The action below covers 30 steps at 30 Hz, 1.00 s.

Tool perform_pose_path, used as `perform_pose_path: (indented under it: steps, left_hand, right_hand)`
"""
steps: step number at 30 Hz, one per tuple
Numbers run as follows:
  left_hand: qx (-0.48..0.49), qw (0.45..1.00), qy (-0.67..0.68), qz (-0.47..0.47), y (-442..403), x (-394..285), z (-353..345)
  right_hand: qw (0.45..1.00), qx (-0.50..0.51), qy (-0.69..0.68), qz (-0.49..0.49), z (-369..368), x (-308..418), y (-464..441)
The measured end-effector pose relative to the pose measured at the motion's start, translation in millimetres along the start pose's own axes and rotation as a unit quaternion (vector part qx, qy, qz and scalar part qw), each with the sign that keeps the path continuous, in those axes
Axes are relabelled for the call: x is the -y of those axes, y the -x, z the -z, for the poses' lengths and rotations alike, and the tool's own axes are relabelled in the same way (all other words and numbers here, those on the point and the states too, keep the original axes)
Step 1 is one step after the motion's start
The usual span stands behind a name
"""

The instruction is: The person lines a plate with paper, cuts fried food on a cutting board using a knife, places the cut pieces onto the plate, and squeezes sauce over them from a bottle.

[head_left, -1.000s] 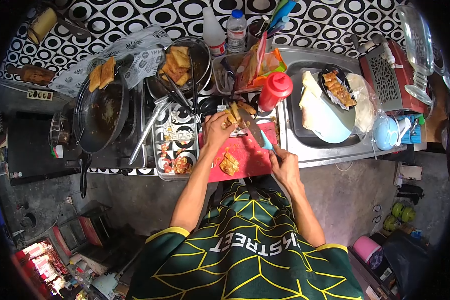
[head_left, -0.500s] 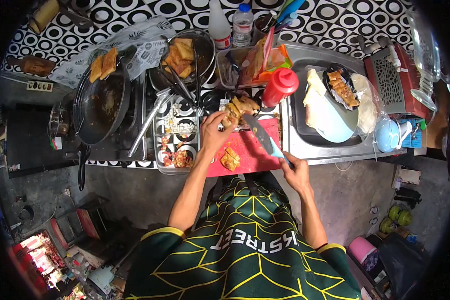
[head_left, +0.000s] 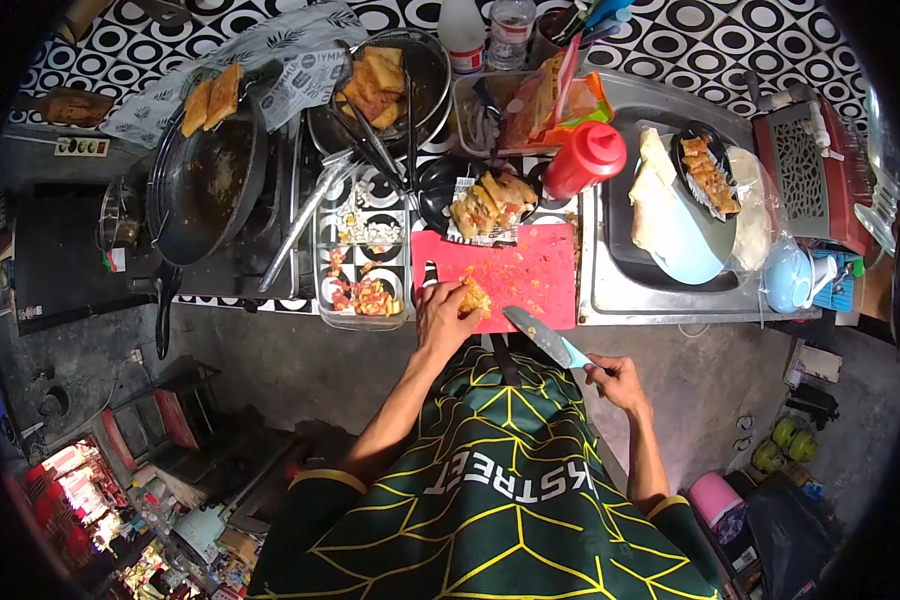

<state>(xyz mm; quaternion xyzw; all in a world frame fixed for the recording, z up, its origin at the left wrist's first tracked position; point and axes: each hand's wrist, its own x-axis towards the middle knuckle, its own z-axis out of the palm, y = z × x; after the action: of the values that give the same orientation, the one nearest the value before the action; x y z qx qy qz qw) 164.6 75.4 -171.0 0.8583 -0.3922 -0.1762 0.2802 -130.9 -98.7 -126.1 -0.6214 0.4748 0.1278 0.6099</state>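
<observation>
My left hand (head_left: 444, 320) is at the near left part of the red cutting board (head_left: 545, 265), its fingers closed on a piece of golden fried filled pastry (head_left: 477, 297). My right hand (head_left: 618, 381) grips the light-blue handle of a knife (head_left: 537, 333). The knife's dark blade, with crumbs on it, points left over the board's near edge, just right of the pastry piece. Crumbs are scattered across the board. Behind it, cut pastry pieces (head_left: 492, 204) lie on printed paper on a black plate (head_left: 435, 195).
A divided clear container (head_left: 362, 318) with chopped fillings stands left of the board. Further left are a wok (head_left: 210, 200) and a strainer bowl (head_left: 440, 85) of fried pastries. A red squeeze bottle (head_left: 585, 160) stands behind right. The sink (head_left: 630, 300) holds another plate and dough sheets.
My left hand has left the pastry on the black plate and come down to the piece on the board. The knife has moved away from the plate toward the board's near edge.
</observation>
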Motion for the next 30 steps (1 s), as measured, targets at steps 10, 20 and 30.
perform_pose_path:
  steps: [10,20,30]
  left_hand:
    - [-0.027,0.999,0.025,0.003,-8,2,-4]
    - [-0.051,0.997,0.045,-0.029,-18,-8,0]
    - [-0.101,0.984,0.085,-0.123,-57,-26,39]
  right_hand:
    - [0.998,-0.009,-0.037,0.055,-53,9,-44]
    - [0.996,-0.018,-0.037,0.081,-57,27,-40]
    - [0.99,-0.055,-0.056,0.118,-51,80,-22]
